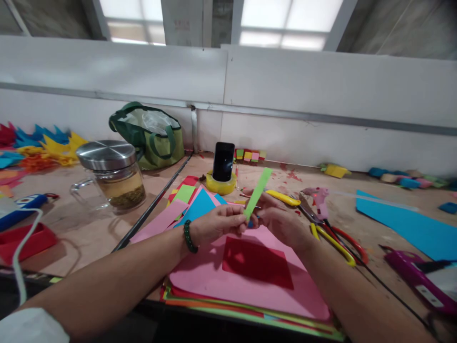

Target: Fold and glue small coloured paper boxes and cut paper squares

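Note:
A narrow light-green paper strip [258,193] stands up at a slant, its lower end pinched between the thumb and fingers of my left hand [228,220]. A dark green bead bracelet [190,237] circles that wrist. Close beside the strip, my right hand [280,221] is curled, its fingertips partly hidden behind the strip. A small blue bit [254,221] shows between the two hands; what it belongs to is unclear. Under both hands lies a stack of coloured sheets with a pink sheet [200,274] on top. On it rests a dark red paper rectangle [257,263].
Right: yellow cutter [283,197], scissors [333,238], pink glue gun [321,200], blue sheet [403,226], purple power strip [417,281]. Behind: a phone [223,162] on a yellow tape roll [222,184]. Left: glass tea mug [119,183], green bag [160,147], red tray [28,245].

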